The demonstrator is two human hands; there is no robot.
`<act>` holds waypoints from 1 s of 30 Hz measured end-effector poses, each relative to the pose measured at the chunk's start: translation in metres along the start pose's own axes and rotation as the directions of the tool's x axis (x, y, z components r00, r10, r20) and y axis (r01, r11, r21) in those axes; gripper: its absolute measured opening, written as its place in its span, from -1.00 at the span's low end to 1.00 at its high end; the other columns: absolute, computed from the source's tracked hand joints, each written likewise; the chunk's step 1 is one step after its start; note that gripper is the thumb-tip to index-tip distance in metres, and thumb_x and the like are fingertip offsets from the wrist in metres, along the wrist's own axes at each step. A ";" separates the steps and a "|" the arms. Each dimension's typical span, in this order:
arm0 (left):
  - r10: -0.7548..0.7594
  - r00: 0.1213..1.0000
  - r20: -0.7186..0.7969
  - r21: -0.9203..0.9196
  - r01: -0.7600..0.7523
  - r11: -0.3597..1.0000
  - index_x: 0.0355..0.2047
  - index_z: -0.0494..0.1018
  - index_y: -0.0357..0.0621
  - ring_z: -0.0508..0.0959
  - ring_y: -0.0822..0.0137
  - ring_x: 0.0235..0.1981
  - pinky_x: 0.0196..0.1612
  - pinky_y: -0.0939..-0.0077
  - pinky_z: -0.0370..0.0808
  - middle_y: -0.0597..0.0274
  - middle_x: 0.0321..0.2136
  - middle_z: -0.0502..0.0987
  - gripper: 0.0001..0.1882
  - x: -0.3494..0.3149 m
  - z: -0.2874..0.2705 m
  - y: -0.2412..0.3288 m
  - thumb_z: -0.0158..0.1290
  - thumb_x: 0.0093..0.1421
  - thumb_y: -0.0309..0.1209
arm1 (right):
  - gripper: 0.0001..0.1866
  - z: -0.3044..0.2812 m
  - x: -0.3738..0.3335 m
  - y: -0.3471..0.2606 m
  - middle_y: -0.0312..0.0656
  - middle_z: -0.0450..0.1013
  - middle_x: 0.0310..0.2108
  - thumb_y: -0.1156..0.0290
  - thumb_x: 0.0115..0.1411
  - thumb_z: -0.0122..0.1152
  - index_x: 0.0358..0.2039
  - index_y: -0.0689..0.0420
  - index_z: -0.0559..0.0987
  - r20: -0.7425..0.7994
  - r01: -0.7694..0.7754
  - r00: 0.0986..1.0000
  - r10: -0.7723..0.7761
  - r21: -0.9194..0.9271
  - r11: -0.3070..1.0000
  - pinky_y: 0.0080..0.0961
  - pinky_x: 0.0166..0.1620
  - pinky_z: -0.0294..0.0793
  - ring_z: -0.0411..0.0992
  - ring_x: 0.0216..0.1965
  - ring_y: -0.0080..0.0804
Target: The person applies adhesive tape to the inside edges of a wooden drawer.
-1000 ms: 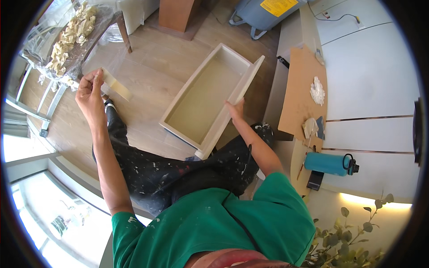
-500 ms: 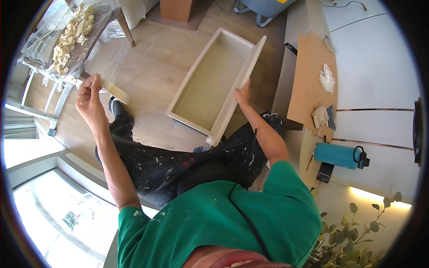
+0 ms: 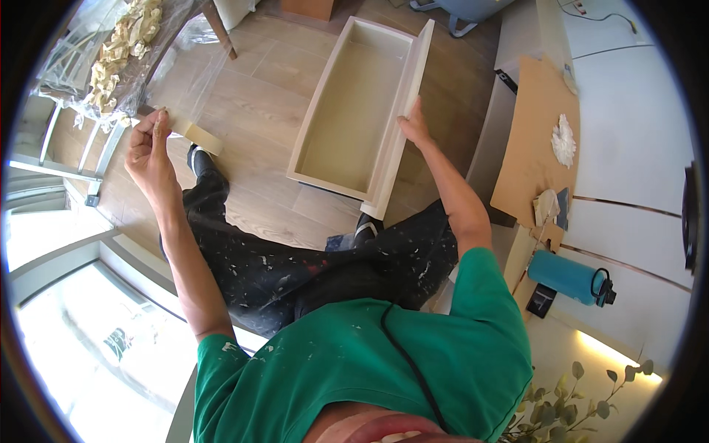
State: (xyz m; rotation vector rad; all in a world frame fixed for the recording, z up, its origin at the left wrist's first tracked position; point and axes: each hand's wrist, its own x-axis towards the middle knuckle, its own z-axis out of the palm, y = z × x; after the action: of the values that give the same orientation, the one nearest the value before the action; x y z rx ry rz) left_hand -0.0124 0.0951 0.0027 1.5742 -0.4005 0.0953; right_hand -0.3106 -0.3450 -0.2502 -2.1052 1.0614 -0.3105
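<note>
My right hand grips the outer edge of the front panel of a pale, cream drawer. That drawer is tilted in front of me, its hollow inside facing up. Out to the left, my left hand is raised, with the thumb and fingers pinched together; whatever is between the fingertips is too small to make out. Just beyond those fingers is a pale flat strip, close to my left shoe.
Crumpled masking paper lies on a plastic-covered table at far left, beside a metal ladder frame. On the right, a brown cardboard sheet carries a white crumpled wad. A blue bottle lies near a leafy plant.
The drawer has shifted away from me, with my right hand still on its front panel. My right shoe now shows below it. My left hand stays raised and pinched, nearly in place.
</note>
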 end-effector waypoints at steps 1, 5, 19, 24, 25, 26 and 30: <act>0.000 1.000 -0.010 0.009 0.001 1.000 -0.16 0.60 -0.33 0.57 0.52 -0.25 -0.08 0.58 0.50 0.25 -0.29 0.64 -0.80 0.000 -0.001 0.005 0.20 0.32 -0.41 | 0.06 0.001 0.004 -0.010 0.32 -0.01 0.43 0.41 0.10 0.19 0.44 0.40 -0.26 0.040 -0.011 0.999 0.011 -0.011 1.000 -0.30 0.44 0.07 0.06 0.44 0.08; 0.017 1.000 0.010 0.007 -0.017 1.000 -0.16 0.59 -0.36 0.56 0.53 -0.26 -0.08 0.60 0.48 0.23 -0.30 0.64 -0.80 0.006 -0.001 0.001 0.19 0.32 -0.43 | 0.05 -0.020 0.037 -0.024 0.27 -0.02 0.44 0.38 0.15 0.18 0.45 0.39 -0.26 0.149 0.007 0.989 0.016 -0.153 0.988 -0.29 0.43 0.08 0.05 0.45 0.05; -0.038 0.999 0.037 0.149 0.032 0.988 -0.16 0.59 -0.35 0.53 0.55 -0.27 -0.09 0.66 0.44 0.27 -0.33 0.61 -0.84 0.002 0.000 0.004 0.15 0.35 -0.48 | 0.00 -0.047 0.053 -0.011 0.26 -0.08 0.46 0.36 0.20 0.17 0.48 0.26 -0.22 0.423 0.266 0.889 -0.173 -0.173 0.948 -0.25 0.44 0.08 0.03 0.45 0.09; -0.031 0.994 0.103 0.124 0.018 0.992 -0.14 0.60 -0.33 0.55 0.54 -0.27 -0.09 0.66 0.47 0.25 -0.30 0.62 -0.83 0.001 0.018 0.003 0.16 0.34 -0.47 | 0.02 -0.060 0.067 -0.013 0.24 -0.01 0.45 0.38 0.20 0.19 0.49 0.17 -0.24 0.435 0.290 0.883 -0.177 -0.207 0.935 -0.18 0.40 0.12 0.09 0.42 0.15; -0.013 0.994 0.113 0.116 0.000 0.993 -0.14 0.60 -0.33 0.55 0.54 -0.27 -0.09 0.66 0.47 0.25 -0.30 0.62 -0.83 0.002 0.018 0.004 0.17 0.34 -0.47 | 0.01 -0.056 0.065 -0.021 0.25 -0.01 0.44 0.40 0.17 0.19 0.49 0.20 -0.21 0.374 0.339 0.900 -0.222 -0.283 0.897 -0.17 0.40 0.14 0.10 0.40 0.17; 0.007 0.994 0.110 0.098 -0.018 0.995 -0.15 0.62 -0.31 0.54 0.55 -0.29 -0.13 0.67 0.46 0.28 -0.31 0.62 -0.83 0.001 0.022 0.003 0.18 0.34 -0.45 | 0.01 -0.052 0.061 -0.028 0.26 0.00 0.44 0.41 0.15 0.19 0.48 0.22 -0.18 0.315 0.381 0.909 -0.273 -0.360 0.852 -0.15 0.40 0.15 0.11 0.39 0.19; -0.016 0.991 0.134 0.168 -0.007 0.986 -0.18 0.63 -0.28 0.52 0.57 -0.31 -0.16 0.66 0.45 0.34 -0.38 0.62 -0.83 -0.004 0.020 0.006 0.20 0.32 -0.43 | -0.06 -0.015 0.032 -0.071 0.25 0.06 0.40 0.47 0.09 0.19 0.45 0.27 -0.02 0.115 0.503 0.823 -0.556 -0.603 0.620 -0.08 0.39 0.16 0.14 0.37 0.19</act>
State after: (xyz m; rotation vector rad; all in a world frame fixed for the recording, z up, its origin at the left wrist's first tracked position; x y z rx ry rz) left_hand -0.0218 0.0760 0.0062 1.7543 -0.5053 0.0199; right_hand -0.2562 -0.3505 -0.1921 -3.0296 0.5745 -0.3707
